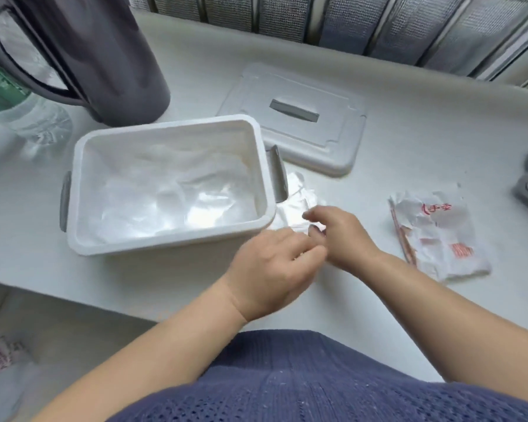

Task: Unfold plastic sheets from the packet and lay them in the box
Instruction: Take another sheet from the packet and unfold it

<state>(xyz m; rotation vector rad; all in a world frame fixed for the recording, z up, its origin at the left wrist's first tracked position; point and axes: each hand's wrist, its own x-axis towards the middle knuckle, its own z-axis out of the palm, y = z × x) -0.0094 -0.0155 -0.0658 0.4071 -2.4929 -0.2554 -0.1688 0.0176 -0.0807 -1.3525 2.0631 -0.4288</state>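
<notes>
Both hands are working on one folded plastic sheet [293, 193] lying just right of the box [165, 129]. The right hand [339, 236] is pinching its edge with its fingers, and the left hand [275, 269] is curling blurry fingers round the near end. Crumpled sheets [171, 193] are lying inside the box, and the torn packet [439, 236] is sitting further right on the worktop [409, 141].

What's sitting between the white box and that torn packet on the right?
In the head view, a folded plastic sheet lies beside the box, with the left hand and right hand on it, then bare table before the packet.
</notes>
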